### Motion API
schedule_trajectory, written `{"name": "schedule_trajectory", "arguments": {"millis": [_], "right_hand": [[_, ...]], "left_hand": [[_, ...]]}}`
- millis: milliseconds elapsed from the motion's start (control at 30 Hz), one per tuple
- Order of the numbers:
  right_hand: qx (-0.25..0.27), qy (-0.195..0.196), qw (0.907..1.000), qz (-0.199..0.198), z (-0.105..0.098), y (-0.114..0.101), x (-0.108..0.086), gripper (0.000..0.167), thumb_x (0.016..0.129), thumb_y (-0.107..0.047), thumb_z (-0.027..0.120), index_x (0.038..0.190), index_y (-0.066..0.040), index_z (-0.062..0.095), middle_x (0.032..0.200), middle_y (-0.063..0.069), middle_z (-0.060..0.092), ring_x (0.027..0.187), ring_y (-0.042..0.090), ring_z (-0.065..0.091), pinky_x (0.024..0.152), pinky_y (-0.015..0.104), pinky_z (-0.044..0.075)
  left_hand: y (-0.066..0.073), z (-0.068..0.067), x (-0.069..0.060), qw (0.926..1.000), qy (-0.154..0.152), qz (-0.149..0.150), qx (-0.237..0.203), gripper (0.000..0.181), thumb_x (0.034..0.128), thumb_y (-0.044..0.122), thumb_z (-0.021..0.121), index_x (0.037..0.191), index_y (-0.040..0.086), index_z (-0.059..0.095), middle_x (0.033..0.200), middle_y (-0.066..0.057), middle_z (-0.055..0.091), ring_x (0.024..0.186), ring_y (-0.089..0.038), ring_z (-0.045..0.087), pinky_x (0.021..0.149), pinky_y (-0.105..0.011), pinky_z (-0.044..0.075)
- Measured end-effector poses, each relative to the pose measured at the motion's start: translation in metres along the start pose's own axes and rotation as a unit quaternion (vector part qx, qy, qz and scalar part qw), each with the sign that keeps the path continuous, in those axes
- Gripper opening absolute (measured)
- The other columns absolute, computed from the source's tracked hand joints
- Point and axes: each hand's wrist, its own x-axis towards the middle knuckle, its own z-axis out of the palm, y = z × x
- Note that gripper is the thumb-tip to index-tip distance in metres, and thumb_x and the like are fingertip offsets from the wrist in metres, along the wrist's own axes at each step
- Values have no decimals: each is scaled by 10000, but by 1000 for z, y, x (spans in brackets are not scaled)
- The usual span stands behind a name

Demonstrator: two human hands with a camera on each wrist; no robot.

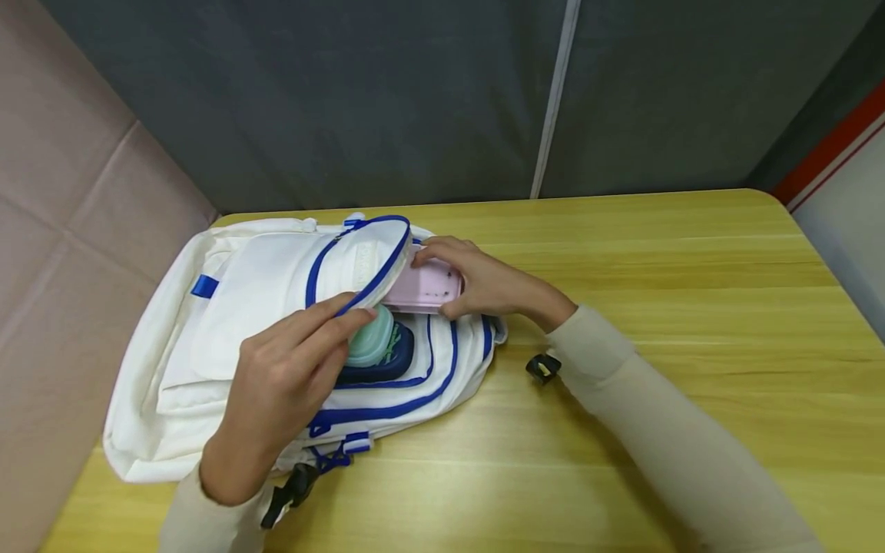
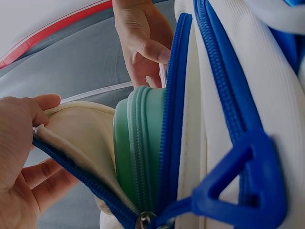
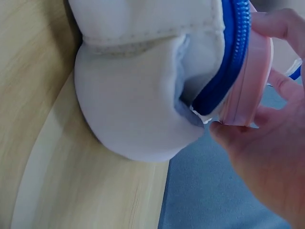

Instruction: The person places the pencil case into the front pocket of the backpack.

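Observation:
A white backpack with blue trim lies on the table, its front pocket unzipped. My left hand pinches the edge of the pocket flap and holds it up. With thumb and fingers spread round its outer end, my right hand grips a pink case, whose other end is hidden under the flap. In the right wrist view the pink case sits at the blue zipper. Nearer me, a mint-green zipped case lies in the pocket mouth, over a navy item with green marks.
The backpack covers the left part of the wooden table. A black buckle lies by the right sleeve, another black buckle by the left one. A dark grey partition stands behind, a beige padded wall at left.

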Motion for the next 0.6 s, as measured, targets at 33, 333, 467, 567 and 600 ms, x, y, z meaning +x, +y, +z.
{"name": "schedule_trajectory", "arguments": {"millis": [33,333,467,567,600], "right_hand": [[-11,32,10000,47,-1,0,-2,733,798,-123,793,1476,-153,517,1663,91,352,1503,331,287,1271,592,268],[-229,559,9949,811,-9,5,-22,894,814,-244,896,1558,-127,414,1628,108,400,1489,344,405,1255,541,351],[-13,679,9944,814,-10,10,-25,847,826,-217,893,1532,-107,438,1586,106,450,1427,347,480,1228,510,401],[157,653,9949,751,-9,11,-25,822,834,-195,889,1521,-103,448,1572,104,470,1408,334,511,1220,492,416],[202,640,9950,744,-9,11,-25,819,836,-189,887,1521,-102,447,1572,105,472,1403,333,520,1215,488,423]], "left_hand": [[0,0,0,10000,4,-18,-39,283,1033,109,542,1124,82,808,1158,-125,791,1006,-316,780,893,-425,613],[-1,3,0,9999,117,78,-7,297,1033,118,528,1108,78,813,1150,-123,794,1011,-307,780,860,-474,612],[-3,4,0,9998,162,94,-54,279,1011,83,545,1092,72,812,1135,-118,796,972,-304,776,835,-468,621],[-4,6,1,9998,180,72,-107,260,969,37,580,1081,69,812,1125,-112,797,959,-301,772,839,-457,623],[-5,6,1,9997,181,63,-121,258,964,32,585,1079,70,812,1124,-111,797,965,-300,773,846,-460,622]]}}
